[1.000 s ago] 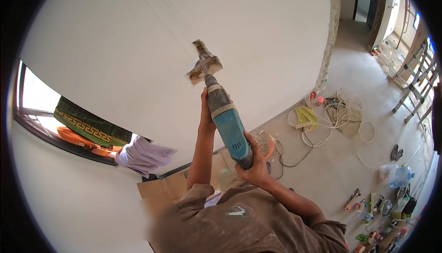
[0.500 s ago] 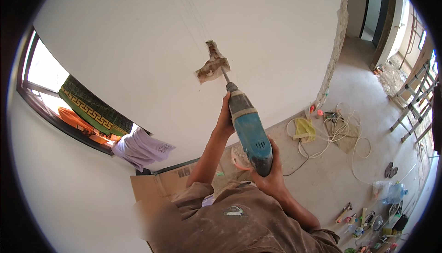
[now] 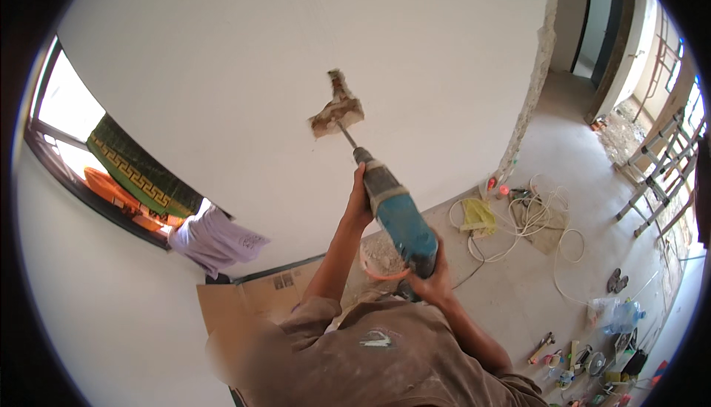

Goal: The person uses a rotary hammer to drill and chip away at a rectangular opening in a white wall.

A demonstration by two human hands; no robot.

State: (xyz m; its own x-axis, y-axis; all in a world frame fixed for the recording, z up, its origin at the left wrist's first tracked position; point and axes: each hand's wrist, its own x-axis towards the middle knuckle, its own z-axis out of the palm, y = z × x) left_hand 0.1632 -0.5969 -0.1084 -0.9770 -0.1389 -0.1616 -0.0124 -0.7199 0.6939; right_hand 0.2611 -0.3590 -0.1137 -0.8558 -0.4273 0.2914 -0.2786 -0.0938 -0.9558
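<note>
A teal and dark grey rotary hammer [image 3: 406, 225] slants up and away from my body toward the white wall. Its long thin bit [image 3: 348, 137] meets the lower edge of a rough, broken-out hole [image 3: 338, 114] in the plaster, where brown masonry shows. My left hand [image 3: 360, 201] is wrapped round the front of the tool, just behind the chuck, on its left side. At the back end, my right hand [image 3: 435, 277] grips the handle, which the motor housing and hand partly hide.
Below the tool sits an orange-rimmed bucket of rubble [image 3: 383, 259], beside flattened cardboard [image 3: 259, 292]. Coiled white cable [image 3: 529, 218] and a yellow bag [image 3: 478, 216] lie on the floor to the right. Farther right are scattered tools [image 3: 585, 362] and a ladder [image 3: 659, 177]. Towels [image 3: 215, 240] hang at the left window.
The bit has shifted left, from the hole's right side to its lower edge. The tool slants more leftward, and more of the rubble bucket shows. Both hands keep their hold.
</note>
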